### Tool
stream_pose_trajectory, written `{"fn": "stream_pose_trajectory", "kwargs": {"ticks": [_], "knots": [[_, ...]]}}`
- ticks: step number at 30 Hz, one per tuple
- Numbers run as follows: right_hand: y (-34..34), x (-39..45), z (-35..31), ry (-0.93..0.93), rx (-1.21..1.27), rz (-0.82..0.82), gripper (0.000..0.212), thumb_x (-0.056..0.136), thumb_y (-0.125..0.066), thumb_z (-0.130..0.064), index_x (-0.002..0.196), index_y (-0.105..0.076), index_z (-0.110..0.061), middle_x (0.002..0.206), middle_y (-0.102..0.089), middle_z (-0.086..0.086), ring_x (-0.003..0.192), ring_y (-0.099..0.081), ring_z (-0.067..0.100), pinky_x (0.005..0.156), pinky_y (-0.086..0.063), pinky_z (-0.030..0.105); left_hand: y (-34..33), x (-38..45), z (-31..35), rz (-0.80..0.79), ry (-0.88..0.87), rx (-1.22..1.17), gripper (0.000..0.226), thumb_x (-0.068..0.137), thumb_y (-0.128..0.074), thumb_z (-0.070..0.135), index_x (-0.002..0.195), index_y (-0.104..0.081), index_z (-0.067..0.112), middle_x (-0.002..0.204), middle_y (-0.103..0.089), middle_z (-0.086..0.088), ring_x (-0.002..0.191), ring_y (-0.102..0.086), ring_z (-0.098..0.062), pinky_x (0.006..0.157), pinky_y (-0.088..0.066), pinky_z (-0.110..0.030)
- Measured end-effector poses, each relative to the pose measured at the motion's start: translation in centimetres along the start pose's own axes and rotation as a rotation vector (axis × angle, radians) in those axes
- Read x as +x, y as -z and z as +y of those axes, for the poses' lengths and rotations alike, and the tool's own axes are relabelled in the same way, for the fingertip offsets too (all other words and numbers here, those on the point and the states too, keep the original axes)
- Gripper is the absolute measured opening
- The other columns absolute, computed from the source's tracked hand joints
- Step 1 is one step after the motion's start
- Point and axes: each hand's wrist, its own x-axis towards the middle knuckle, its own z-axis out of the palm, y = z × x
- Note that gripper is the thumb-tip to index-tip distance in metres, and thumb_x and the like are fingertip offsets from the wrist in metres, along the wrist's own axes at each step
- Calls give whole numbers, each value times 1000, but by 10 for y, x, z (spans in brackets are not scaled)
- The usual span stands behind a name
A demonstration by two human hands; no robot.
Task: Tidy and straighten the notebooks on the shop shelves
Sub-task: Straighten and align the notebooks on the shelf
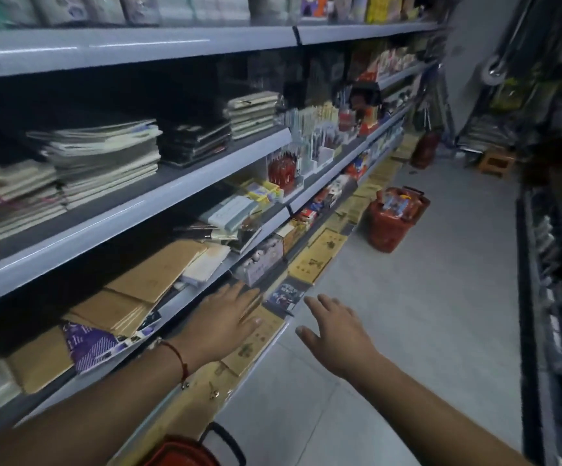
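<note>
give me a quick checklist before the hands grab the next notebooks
1. Left hand free: ok, open, holds nothing.
2. Right hand free: ok, open over the floor.
3. Brown notebooks straight: not ok, stacks skewed and overlapping.
4. Purple notebook in place: not ok, it sticks out past the shelf edge.
5. Aisle clear: not ok, a red basket stands on the floor.
6. Bottom row aligned: cannot tell, arms cover part.
</note>
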Motion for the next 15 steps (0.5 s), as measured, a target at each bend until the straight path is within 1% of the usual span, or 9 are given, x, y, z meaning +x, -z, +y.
{"fn": "stream_pose_trajectory", "kwargs": {"ticks": [2,4,7,10,12,15], "knots": [[9,27,15,78,-6,-29,64,100,-43,-55,156,-23,-30,163,-24,0,149,-23,23,122,-20,43,4,15,11,61,61,-54,62,100,-41,56,155,-27,31,164,-23,-2,149,-24,-23,120,-27,-40],[14,57,22,120,22,-63,65,100,-43,-55,156,-23,-30,164,-24,1,149,-24,24,122,-22,42,8,24,16,101,124,-114,62,100,-42,56,155,-27,31,163,-25,0,149,-24,-20,120,-27,-36],[16,94,19,181,97,-117,67,97,-47,-55,156,-26,-29,162,-29,1,146,-31,24,118,-30,42,8,34,12,146,199,-145,61,101,-43,52,155,-28,28,161,-30,1,146,-29,-17,116,-28,-30],[14,130,12,227,160,-169,66,97,-49,-53,155,-29,-29,161,-30,1,143,-36,22,116,-35,41,5,50,-2,172,292,-177,62,101,-43,52,156,-27,28,161,-29,0,146,-29,-18,116,-27,-32],[12,155,5,245,190,-181,65,98,-49,-54,155,-29,-31,162,-28,0,146,-33,22,116,-34,42,-1,63,-18,178,348,-201,63,101,-42,55,157,-26,30,163,-26,-1,148,-26,-20,119,-26,-34],[8,188,-6,261,204,-192,65,99,-48,-52,156,-28,-29,164,-23,1,150,-23,21,119,-29,38,-7,86,-42,185,392,-232,63,100,-42,55,156,-27,30,164,-25,-1,149,-25,-20,119,-26,-35]]}}
